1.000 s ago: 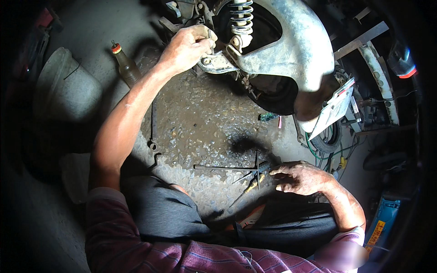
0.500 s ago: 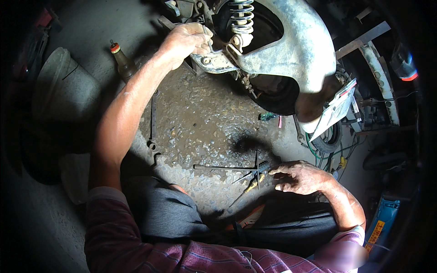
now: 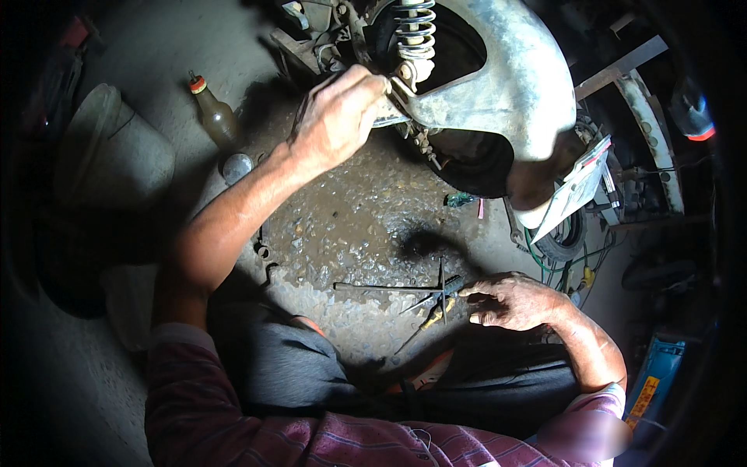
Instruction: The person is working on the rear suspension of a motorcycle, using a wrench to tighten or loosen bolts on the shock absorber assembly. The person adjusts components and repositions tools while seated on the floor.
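Observation:
My left hand (image 3: 338, 113) is raised at the metal bracket (image 3: 389, 115) under a coil spring shock absorber (image 3: 416, 35). Its fingers are curled and pinched at the bracket's edge; whatever they grip is hidden. A worn, pale fender (image 3: 529, 70) covers a dark wheel (image 3: 475, 159) beside the bracket. Above my right knee, my right hand (image 3: 517, 302) hangs with its fingers apart and holds nothing. Near its fingertips lie a T-shaped metal wrench (image 3: 381, 288), a yellow-handled screwdriver (image 3: 436, 315) and a dark-handled tool (image 3: 451, 283).
A pale bucket (image 3: 117, 156) and a brown bottle with a red cap (image 3: 218, 117) stand on the left. Wet, stony ground (image 3: 334, 214) lies between me and the wheel. On the right are a small tyre (image 3: 564, 237), a green cable (image 3: 537, 253) and a blue box (image 3: 657, 373).
My left hand has moved right and slightly nearer to me along the bracket, uncovering more of the bottle and a round pale thing below it. My right hand has stayed almost still.

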The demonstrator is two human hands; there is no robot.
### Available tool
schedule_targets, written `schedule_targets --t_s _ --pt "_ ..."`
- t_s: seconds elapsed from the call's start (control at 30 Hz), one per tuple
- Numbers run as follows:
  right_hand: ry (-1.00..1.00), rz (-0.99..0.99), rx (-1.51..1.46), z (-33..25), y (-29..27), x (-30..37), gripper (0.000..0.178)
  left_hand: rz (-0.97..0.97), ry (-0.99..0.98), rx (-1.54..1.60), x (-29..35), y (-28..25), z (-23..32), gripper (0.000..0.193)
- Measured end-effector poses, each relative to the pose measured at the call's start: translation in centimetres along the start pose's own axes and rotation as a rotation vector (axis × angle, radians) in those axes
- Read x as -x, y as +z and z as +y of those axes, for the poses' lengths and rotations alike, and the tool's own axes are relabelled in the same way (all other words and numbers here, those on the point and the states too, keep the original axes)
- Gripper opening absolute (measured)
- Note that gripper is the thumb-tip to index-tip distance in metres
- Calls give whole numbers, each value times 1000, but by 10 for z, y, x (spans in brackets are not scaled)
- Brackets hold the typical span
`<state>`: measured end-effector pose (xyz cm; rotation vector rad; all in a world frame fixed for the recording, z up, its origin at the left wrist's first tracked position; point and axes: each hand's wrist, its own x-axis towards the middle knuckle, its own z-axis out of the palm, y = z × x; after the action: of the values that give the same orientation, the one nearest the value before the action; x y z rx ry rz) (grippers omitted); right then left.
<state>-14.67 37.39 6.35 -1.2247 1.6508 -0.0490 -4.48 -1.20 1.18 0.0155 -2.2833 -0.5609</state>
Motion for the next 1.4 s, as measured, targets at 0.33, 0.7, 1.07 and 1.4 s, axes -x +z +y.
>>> schedule_targets --t_s 0.33,0.7,1.07,1.4 --pt "102 -77 -6 -13 -9 7 56 -89 204 -166 9 -1 8 24" --pt "59 -31 10 -4 -2 16 55 -208 363 -153 -4 -12 -4 20" --pt "86 -21 -9 -5 -2 16 54 -195 334 10 -3 -14 -9 17" --pt "16 28 43 -5 1 15 56 -18 139 80 -8 -31 -9 12"
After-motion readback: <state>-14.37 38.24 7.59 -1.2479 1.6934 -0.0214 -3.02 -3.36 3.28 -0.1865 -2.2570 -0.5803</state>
